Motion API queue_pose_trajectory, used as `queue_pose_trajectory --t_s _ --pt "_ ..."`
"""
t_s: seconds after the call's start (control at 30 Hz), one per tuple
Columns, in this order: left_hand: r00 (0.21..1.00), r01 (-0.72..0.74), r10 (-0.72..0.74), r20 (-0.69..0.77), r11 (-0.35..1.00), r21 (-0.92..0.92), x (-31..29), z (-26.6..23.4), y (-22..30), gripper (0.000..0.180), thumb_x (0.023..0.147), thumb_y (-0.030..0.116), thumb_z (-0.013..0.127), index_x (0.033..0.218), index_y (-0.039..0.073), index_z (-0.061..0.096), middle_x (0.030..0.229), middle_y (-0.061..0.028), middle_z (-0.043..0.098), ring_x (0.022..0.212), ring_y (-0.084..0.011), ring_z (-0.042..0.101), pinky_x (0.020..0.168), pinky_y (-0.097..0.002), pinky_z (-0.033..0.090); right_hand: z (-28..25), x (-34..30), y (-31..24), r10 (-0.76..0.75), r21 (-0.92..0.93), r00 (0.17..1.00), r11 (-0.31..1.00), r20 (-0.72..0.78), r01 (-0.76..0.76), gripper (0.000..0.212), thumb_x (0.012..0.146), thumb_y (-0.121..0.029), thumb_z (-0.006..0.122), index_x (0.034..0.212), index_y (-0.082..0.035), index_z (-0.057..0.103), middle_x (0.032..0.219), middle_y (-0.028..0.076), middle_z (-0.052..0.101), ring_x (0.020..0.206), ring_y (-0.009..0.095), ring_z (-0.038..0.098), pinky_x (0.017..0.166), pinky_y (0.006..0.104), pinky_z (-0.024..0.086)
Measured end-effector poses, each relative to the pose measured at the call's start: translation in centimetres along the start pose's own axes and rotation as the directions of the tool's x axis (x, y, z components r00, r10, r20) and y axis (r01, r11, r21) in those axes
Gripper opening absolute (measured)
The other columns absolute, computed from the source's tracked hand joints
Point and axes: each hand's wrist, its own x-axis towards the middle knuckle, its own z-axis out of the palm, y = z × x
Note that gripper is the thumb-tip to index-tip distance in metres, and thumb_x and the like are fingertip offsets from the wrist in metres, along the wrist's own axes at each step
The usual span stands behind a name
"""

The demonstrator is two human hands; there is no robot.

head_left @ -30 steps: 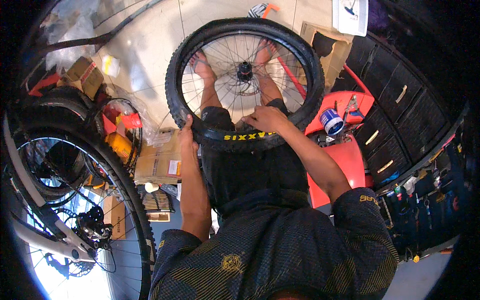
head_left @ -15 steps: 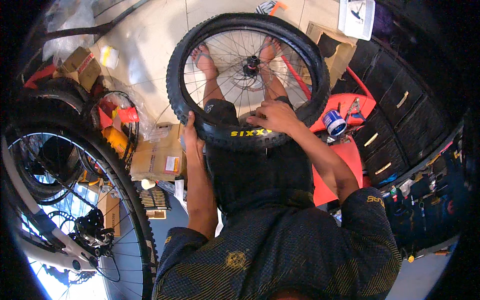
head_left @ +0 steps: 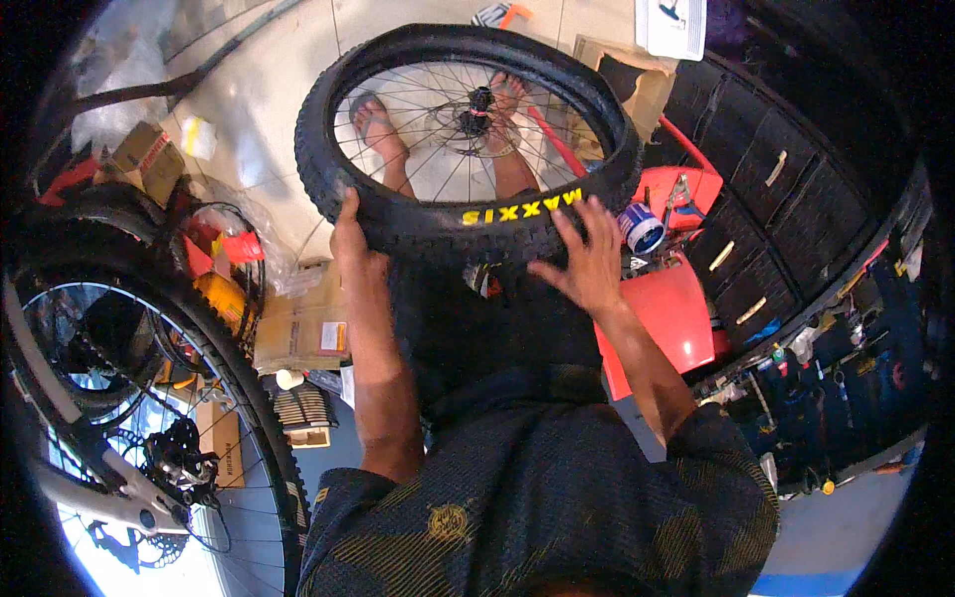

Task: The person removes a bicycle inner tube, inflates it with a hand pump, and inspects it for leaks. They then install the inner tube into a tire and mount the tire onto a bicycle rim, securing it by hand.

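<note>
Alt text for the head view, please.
A person's left hand grips a knobby black rubber tyre on a black spoked bicycle wheel, while the right hand, fingers spread, is by its near right edge. A round blue-and-white tub is to the right; a pale-framed bicycle is at left.

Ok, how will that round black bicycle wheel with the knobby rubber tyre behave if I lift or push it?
The wire-spoked wheel would probably roll if stood on edge, being round. Its black rubber tyre may flex, as its outline looks uneven. The raised tread knobs should resist slipping.
</note>
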Motion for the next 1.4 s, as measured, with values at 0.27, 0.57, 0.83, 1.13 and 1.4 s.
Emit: queue_pose_trajectory --t_s 0.27,0.57,0.83,1.13,1.4 --pt "0.108 -0.707 0.604 0.789 -0.512 0.489 -7.2 13.0 8.8 0.112 0.072 0.048 0.090 0.155 -0.001 0.034 0.148 -0.0244 0.049 0.138 -0.0446 0.046 0.119 -0.0522 0.033 -7.5 13.4 2.5 -0.138 -0.001 0.965 0.990 -0.224 0.141 0.100 0.055 -0.019 0.094 0.146 -0.017 0.052 0.141 0.013 0.056 0.133 0.035 0.053 0.112 0.0484 0.042" --pt "0.107 -0.606 -0.239 0.965 -0.785 -0.127 -7.4 26.7 13.9 0.100 0.055 0.040 0.096 0.140 0.007 0.054 0.135 -0.0167 0.058 0.125 -0.0412 0.057 0.104 -0.0488 0.050 -13.4 23.4 5.1 -0.253 -0.052 0.955 0.967 -0.153 0.248 0.090 0.061 -0.035 0.094 0.138 -0.008 0.055 0.130 0.020 0.066 0.119 0.039 0.064 0.099 0.0485 0.053" --pt "0.356 -0.739 -0.293 0.887 -0.669 0.076 -6.8 29.3 14.4 0.066 0.062 0.038 0.094 0.115 0.003 0.073 0.105 -0.0204 0.074 0.102 -0.0401 0.071 0.091 -0.0454 0.055 -14.0 26.9 5.8 -0.135 0.036 0.980 0.991 0.144 0.131 0.074 0.063 -0.039 0.093 0.124 -0.008 0.063 0.110 0.017 0.074 0.107 0.040 0.069 0.091 0.0500 0.054" --pt "-0.046 -0.638 -0.014 0.999 -0.769 -0.040 -6.9 27.8 12.6 0.044 0.074 0.036 0.086 0.107 0.009 0.074 0.098 -0.0101 0.071 0.099 -0.0351 0.067 0.085 -0.0477 0.052 -12.9 25.3 5.5 -0.102 0.008 0.961 0.994 -0.258 0.108 0.047 0.079 -0.032 0.085 0.115 -0.012 0.064 0.102 0.012 0.071 0.101 0.037 0.068 0.083 0.0484 0.053" --pt "-0.265 -0.520 0.162 0.950 -0.854 0.001 -5.6 28.8 11.1 0.034 0.075 0.027 0.084 0.105 0.015 0.073 0.094 -0.0048 0.067 0.093 -0.0303 0.065 0.079 -0.0445 0.048 -11.5 26.8 6.4 -0.156 -0.133 0.841 0.986 -0.517 0.102 0.032 0.077 -0.017 0.080 0.104 -0.016 0.064 0.092 0.006 0.066 0.096 0.031 0.067 0.082 0.0461 0.053"
